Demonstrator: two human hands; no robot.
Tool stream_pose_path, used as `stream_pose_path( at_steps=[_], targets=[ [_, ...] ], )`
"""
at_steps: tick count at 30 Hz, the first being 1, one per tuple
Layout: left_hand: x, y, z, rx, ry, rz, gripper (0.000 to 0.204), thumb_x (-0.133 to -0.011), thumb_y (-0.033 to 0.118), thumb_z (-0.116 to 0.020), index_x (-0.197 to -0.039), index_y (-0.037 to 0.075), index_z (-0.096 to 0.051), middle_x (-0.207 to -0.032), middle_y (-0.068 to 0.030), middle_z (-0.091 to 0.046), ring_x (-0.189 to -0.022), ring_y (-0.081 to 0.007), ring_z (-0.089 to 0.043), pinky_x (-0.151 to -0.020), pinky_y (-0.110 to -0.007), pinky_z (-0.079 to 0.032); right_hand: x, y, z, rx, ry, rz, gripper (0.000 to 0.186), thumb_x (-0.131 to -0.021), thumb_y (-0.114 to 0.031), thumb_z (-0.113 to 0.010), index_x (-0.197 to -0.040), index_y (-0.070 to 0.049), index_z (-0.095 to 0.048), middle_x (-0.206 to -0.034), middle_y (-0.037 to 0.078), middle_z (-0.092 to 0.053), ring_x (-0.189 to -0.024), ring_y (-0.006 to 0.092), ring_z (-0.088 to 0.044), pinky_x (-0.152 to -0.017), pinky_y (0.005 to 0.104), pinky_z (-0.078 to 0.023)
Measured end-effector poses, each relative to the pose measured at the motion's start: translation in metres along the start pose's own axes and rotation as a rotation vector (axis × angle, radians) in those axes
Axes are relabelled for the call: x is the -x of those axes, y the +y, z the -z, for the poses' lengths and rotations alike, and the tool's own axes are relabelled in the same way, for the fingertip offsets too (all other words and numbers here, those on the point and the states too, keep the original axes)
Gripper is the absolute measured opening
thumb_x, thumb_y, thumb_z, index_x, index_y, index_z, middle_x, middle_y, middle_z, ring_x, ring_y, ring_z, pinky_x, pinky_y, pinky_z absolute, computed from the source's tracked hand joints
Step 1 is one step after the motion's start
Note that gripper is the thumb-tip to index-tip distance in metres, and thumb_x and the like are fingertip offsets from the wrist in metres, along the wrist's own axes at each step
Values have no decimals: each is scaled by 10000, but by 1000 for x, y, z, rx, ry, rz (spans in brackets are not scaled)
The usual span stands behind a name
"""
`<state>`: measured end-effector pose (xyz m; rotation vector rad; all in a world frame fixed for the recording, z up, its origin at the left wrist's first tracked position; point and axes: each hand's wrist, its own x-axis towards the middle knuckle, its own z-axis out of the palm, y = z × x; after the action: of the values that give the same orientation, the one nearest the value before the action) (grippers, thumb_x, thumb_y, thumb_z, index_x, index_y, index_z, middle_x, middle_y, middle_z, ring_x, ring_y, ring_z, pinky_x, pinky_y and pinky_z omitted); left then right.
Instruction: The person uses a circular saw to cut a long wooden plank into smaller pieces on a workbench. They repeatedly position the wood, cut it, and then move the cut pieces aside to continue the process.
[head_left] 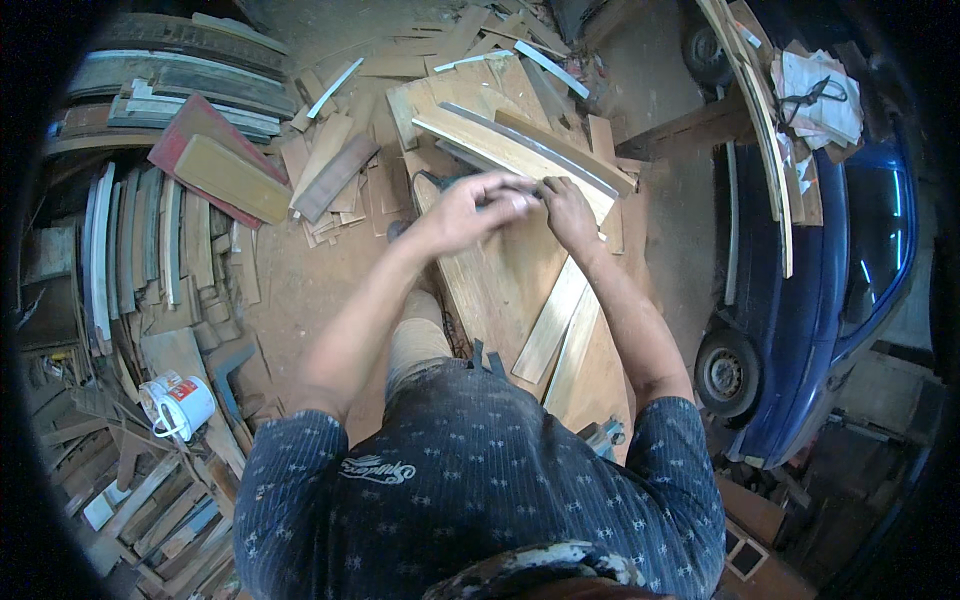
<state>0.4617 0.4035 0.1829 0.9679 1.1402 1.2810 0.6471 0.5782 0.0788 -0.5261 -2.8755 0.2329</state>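
Observation:
My left hand (pixel 475 212) and my right hand (pixel 570 215) meet above a wooden workbench (pixel 480 300). Motion smears the left fingers, which reach toward the right hand; whether they grip anything is unclear. My right fingers are curled closed near a small dark spot between the hands, too small to name. Just beyond the hands a pale wooden board (pixel 500 152) lies at a slant, with a grey-edged strip (pixel 540 150) along it. Two pale planks (pixel 555 320) rest on the bench near my right forearm.
Loose offcuts (pixel 335 180) litter the floor at far left. Stacked boards (pixel 180 75) and a white bucket (pixel 187 405) stand on the left. A blue vehicle (pixel 800 260) is parked at right, with long strips (pixel 765 130) jutting beside it. A tool (pixel 605 437) sits by my right elbow.

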Motion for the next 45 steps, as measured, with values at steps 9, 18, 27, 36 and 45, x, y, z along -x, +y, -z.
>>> stream_pose_path(
  at_steps=[9, 18, 27, 36, 45],
  targets=[
    [96, 143, -73, 416, -668, -819, 200, -893, 194, -709, -1052, 84, -757, -936, -26, -726, -851, -199, -692, -883, -381, -520, -26, -5, -17, -14, -55, 27, 244, -805, -46, -560, -1009, -23, -693, -1011, 153, -657, -1022, 325, -613, -907, 412, -512],
    [110, 174, -106, 781, -103, -269, 235, -915, 162, -701, -1062, -19, -678, -926, -89, -712, -777, -160, -679, -717, -340, -530, -45, -19, -37, -25, -106, 2, 180, -821, -70, -560, -944, -17, -680, -1000, 146, -662, -1020, 317, -621, -912, 415, -518],
    [113, 114, -86, 515, -140, -437, 318, -926, 258, -707, -1052, -32, -676, -898, -113, -715, -784, -182, -685, -721, -325, -534, -66, -25, -61, 49, -136, -34, 169, -822, -75, -561, -906, -18, -696, -975, 174, -670, -1015, 324, -639, -892, 428, -533],
    [-47, -172, 52, -47, 1014, 176, 389, -942, 343, -703, -1025, -37, -681, -849, -135, -721, -766, -206, -690, -729, -320, -539, -79, -46, -69, 82, -35, -97, 161, -806, -90, -584, -878, -18, -709, -959, 150, -678, -994, 289, -644, -891, 384, -536],
    [24, -234, -53, -497, 502, 270, 257, -965, 267, -628, -955, 20, -696, -809, -164, -719, -729, -233, -694, -640, -369, -511, -85, -47, -79, 141, -51, -128, 162, -809, -103, -594, -872, -31, -724, -939, 141, -686, -951, 274, -653, -864, 366, -536]
  ],
)
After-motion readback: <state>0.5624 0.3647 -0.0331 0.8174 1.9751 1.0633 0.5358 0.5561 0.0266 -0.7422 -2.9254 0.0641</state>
